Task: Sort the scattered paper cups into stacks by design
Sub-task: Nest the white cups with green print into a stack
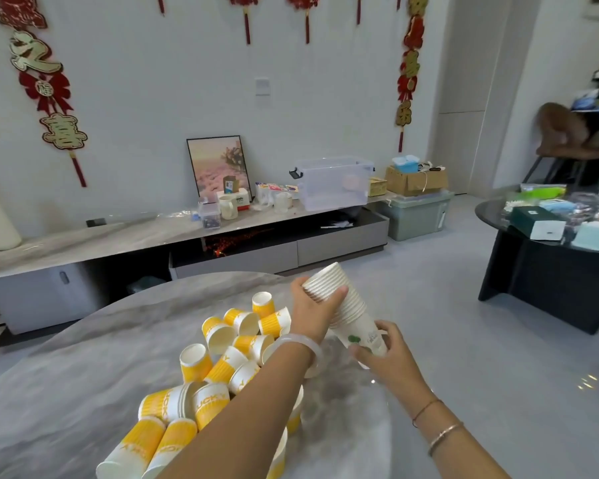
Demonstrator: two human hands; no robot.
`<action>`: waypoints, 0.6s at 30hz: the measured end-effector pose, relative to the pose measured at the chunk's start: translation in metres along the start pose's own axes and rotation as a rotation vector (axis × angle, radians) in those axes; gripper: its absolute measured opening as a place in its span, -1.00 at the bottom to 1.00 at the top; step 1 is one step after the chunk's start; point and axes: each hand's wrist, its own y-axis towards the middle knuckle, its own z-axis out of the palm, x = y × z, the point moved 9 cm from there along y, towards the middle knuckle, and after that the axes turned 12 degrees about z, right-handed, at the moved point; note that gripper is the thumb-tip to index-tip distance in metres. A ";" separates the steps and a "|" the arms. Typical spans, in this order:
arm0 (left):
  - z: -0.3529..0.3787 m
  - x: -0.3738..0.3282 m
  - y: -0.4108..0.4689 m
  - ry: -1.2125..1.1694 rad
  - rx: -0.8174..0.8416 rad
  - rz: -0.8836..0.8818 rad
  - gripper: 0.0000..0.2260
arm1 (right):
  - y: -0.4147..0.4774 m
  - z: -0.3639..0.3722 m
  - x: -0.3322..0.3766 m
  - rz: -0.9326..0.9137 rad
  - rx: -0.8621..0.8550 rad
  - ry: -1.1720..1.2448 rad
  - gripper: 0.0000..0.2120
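A tilted stack of white cups with a green leaf print point(351, 312) is held above the round grey table point(66, 375). My left hand point(313, 311) grips its rim end, fingers wrapped over the upper rims. My right hand point(391, 357) holds the bottom cup at its base. Several yellow-and-white cups point(222, 361) lie scattered and tipped over on the table, left of and below my left forearm. A short nested stack of yellow cups point(168, 404) lies on its side among them.
A long low cabinet point(118, 243) with a clear storage bin point(332, 183), mugs and a framed picture runs along the wall behind. A black table point(533, 271) loaded with packages stands at the right. Another person bends over at the far right edge.
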 end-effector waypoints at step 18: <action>0.100 0.154 -0.046 -1.046 -0.305 -0.919 -0.65 | 0.110 0.003 -0.004 -0.057 -0.075 -0.136 -0.56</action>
